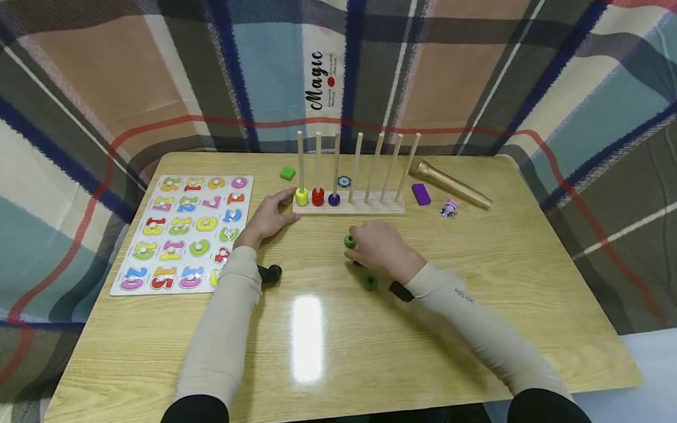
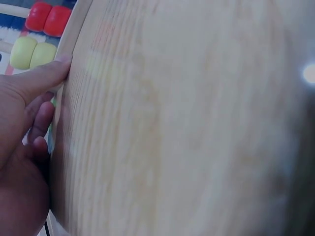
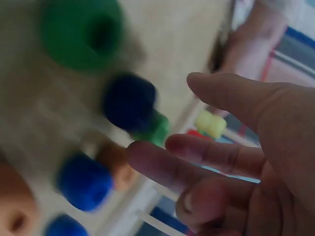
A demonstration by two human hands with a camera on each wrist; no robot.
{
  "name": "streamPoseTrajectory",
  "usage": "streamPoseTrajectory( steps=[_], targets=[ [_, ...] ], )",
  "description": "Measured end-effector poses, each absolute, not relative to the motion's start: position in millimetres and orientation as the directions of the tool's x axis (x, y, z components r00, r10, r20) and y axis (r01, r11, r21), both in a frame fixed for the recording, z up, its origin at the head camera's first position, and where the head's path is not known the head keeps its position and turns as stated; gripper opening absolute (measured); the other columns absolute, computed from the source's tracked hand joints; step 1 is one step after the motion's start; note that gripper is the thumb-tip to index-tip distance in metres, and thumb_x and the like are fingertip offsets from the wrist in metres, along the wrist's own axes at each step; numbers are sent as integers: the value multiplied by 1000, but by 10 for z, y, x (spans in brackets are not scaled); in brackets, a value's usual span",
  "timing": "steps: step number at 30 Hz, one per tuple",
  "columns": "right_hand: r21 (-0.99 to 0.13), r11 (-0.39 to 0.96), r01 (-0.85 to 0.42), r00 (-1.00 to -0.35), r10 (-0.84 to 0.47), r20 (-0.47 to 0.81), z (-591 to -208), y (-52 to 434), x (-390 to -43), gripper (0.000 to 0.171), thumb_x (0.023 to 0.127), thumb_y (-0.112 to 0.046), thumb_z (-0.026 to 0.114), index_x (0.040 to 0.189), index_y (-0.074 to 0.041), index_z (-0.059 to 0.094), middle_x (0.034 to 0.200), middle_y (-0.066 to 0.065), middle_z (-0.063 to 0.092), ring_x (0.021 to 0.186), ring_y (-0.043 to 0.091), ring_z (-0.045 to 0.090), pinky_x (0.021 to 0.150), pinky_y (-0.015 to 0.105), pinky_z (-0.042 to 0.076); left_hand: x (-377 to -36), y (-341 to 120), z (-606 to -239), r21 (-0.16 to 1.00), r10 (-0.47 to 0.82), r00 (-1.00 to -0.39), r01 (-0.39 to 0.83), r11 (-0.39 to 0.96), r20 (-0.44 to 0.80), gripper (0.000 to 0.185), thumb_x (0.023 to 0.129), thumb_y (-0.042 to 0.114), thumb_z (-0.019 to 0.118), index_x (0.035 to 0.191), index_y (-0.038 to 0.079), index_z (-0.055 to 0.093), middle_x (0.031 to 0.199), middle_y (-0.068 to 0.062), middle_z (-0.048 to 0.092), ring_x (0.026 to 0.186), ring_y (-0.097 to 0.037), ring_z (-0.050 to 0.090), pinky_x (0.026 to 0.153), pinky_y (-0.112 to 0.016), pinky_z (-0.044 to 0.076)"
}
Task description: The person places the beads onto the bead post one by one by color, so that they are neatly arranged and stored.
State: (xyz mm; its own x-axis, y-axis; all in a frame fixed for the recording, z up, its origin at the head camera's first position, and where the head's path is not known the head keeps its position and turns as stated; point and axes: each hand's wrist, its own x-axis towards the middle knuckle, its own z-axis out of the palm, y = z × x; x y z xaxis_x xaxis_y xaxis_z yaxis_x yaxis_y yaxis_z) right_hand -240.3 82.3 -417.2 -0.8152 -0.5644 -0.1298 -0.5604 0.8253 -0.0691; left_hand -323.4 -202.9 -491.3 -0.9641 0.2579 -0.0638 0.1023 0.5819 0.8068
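Observation:
A wooden peg board with several upright rods stands toward the back of the table. Its first three rods carry yellow beads, red beads and a dark blue bead. My left hand holds the board's left end, thumb at the front edge beside the yellow beads. Above loose beads in front of the board hovers my right hand, thumb and fingers apart, nothing between them. Near it lie a green bead, a dark blue bead, a blue bead and an orange bead.
At the left lies a number puzzle board, partly under the left forearm. A green block and a round blue piece lie behind the peg board. To its right are a purple block, a small figurine and a gold tube.

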Motion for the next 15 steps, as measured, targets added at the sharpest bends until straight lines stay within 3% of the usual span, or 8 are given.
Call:
streamPoseTrajectory(
  steps=[8, 12, 15],
  targets=[
    [-118, 808, -577, -806, -587, -77, -4334, 814, -2276, 24, 101, -14, 72, 83, -14, 56, 70, 2, 53, 65, 17, 50, 52, 35, 42, -3241, -2029, -4867, 798, 258, -964, 110, 593, -59, 73, 104, 13, 71, 168, 8, 36, 156, -28, 48, 145, -43, 44, 128, -56, 30],
    [-159, 795, -585, -796, -601, -76, -4350, 810, -2285, 17, 99, -7, 71, 85, -10, 61, 77, 5, 60, 69, 18, 50, 57, 34, 44, -3230, -2020, -4893, 801, 254, -965, 106, 589, -59, 73, 104, 13, 71, 167, 8, 36, 156, -28, 49, 145, -43, 44, 128, -56, 29],
    [-226, 779, -586, -788, -612, -68, -4292, 829, -2323, 4, 97, -8, 74, 96, -5, 72, 88, 8, 68, 74, 17, 57, 61, 32, 50, -3226, -2010, -4915, 805, 250, -966, 102, 585, -60, 73, 103, 13, 72, 167, 7, 37, 154, -28, 50, 144, -43, 45, 128, -57, 28]
  ],
)
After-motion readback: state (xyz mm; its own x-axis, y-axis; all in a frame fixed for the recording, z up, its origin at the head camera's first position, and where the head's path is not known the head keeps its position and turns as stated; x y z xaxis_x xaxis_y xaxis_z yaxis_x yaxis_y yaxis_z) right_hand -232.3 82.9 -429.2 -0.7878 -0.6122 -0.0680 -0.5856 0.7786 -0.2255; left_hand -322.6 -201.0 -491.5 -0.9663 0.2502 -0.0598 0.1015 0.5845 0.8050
